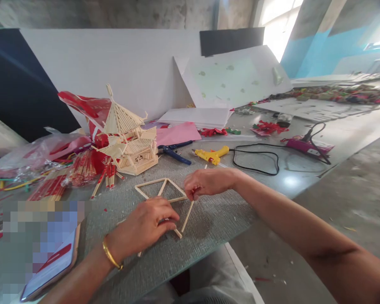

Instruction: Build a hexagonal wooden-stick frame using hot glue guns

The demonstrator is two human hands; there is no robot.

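The stick frame lies flat on the worktop, on the near side of the yellow glue gun and off to its left. It is made of slim, straight, pale sticks that look like wood, meeting in angled corners, with inner sticks forming triangles. The left hand covers its middle and much of its near part, so the full outline cannot be told. The long stick, equally pale, passes through the right hand's fingers, slanting from near the glue gun down to the frame's near right corner.
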